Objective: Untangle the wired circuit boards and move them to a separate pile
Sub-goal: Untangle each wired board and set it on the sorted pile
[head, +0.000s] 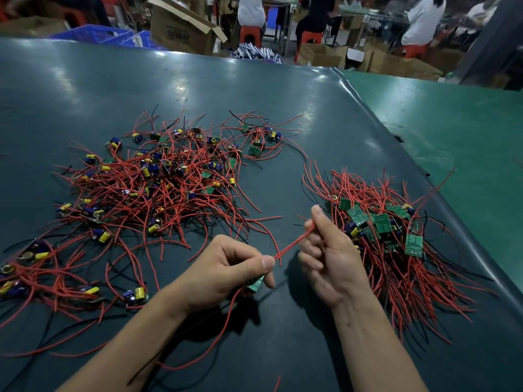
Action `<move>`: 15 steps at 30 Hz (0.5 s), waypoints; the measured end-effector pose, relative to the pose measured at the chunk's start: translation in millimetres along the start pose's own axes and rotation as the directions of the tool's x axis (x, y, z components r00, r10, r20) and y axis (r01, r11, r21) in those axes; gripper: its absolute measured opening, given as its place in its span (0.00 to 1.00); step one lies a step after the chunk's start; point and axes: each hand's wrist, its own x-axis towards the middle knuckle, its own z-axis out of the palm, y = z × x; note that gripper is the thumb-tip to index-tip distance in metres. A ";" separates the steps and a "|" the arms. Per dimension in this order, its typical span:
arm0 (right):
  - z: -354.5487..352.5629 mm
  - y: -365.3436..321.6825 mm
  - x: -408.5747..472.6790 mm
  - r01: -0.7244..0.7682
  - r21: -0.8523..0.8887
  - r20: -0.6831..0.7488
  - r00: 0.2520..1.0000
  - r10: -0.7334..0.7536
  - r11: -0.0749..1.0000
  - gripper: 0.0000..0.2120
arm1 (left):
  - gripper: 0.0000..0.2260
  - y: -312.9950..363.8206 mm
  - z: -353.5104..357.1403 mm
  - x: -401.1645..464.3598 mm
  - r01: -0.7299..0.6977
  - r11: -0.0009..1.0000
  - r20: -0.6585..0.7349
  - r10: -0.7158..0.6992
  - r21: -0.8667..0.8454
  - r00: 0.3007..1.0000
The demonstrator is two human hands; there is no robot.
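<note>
**One board in hand, two heaps on the mat**

Plainly, much of the held board (pixel 256 282) is hidden from us: only a green corner shows below the left hand (pixel 226 271), whose curled fingers cover the rest. We cannot tell what parts sit on it. Its red wire (pixel 293 243) comes out taut from between the thumb and forefinger of that hand and runs up and right to the right hand (pixel 325 250), which pinches it between thumb and curled fingers; the end of the wire is lost inside that grip. Another red lead drops from under the left hand toward the near edge of the view and is cut off there. Both hands hover above the mat (pixel 198 80), between the two heaps.

The tangle (pixel 158 179) to the left is a loose mass of red and black wires with small boards carrying yellow and blue parts; in its middle we cannot follow which wire joins which board, and its left part runs out of view. The pile (pixel 396 236) to the right lies beside the right hand, boards mostly green face up, wires fanned toward the near right, partly hidden by the right wrist.

Beyond the mat, cardboard boxes (pixel 184 26), blue crates (pixel 99 35) and seated people, cut off at the top, are blurred.
</note>
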 end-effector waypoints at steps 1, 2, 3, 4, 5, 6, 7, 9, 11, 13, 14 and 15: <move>0.2 0.1 0.0 0.010 0.005 -0.004 1.000 -0.010 1.000 0.09 | 0.15 0.5 -0.6 -0.4 0.002 1.000 0.018 -0.002 -0.006 1.000; -0.1 0.0 0.3 0.018 0.007 -0.013 1.000 -0.018 1.000 0.09 | 0.15 0.6 -1.3 -0.7 0.005 1.000 0.039 -0.004 -0.010 0.999; -0.2 -0.5 0.7 0.018 0.007 -0.025 1.000 -0.017 1.000 0.09 | 0.15 0.7 -1.5 -0.7 0.005 1.000 0.057 -0.004 -0.010 0.998; -1.1 -1.2 1.2 0.006 0.011 -0.036 0.999 -0.006 1.000 0.09 | 0.14 0.7 -1.3 -0.5 0.004 1.000 0.066 -0.003 -0.005 0.998; -1.9 -2.3 1.5 -0.017 0.026 -0.036 0.999 0.018 1.000 0.08 | 0.15 0.3 -1.2 -0.3 0.003 1.000 0.066 -0.003 0.000 0.998; -2.2 -3.4 1.5 -0.048 0.046 -0.023 0.999 0.049 0.998 0.08 | 0.15 0.0 -1.4 -0.1 0.002 1.000 0.058 -0.002 0.001 0.998; -1.9 -4.4 1.1 -0.087 0.066 0.002 0.996 0.087 0.994 0.09 | 0.15 0.0 -1.8 -0.4 0.002 1.000 0.045 -0.002 0.001 0.999; -1.8 -6.4 0.6 -0.167 0.093 0.068 0.985 0.161 0.982 0.11 | 0.15 0.4 -3.3 -1.4 0.001 1.000 0.026 -0.001 0.004 1.000; -1.9 -8.0 -0.4 -0.233 0.112 0.134 0.967 0.218 0.966 0.13 | 0.15 0.6 -3.8 -2.2 -0.004 1.000 0.033 0.004 0.017 0.999; -3.9 -9.9 -0.1 -0.287 0.149 0.197 0.946 0.256 0.946 0.15 | 0.14 0.4 -3.1 -2.3 -0.004 1.000 0.053 0.003 0.026 0.999; -4.9 -10.2 -0.1 -0.310 0.175 0.222 0.937 0.269 0.934 0.15 | 0.14 0.0 -2.8 -1.5 -0.002 1.000 0.063 0.000 0.030 0.998; -4.6 -9.6 0.1 -0.327 0.191 0.231 0.931 0.281 0.926 0.16 | 0.14 -0.3 -2.3 -1.3 0.001 0.999 0.069 -0.003 0.036 0.998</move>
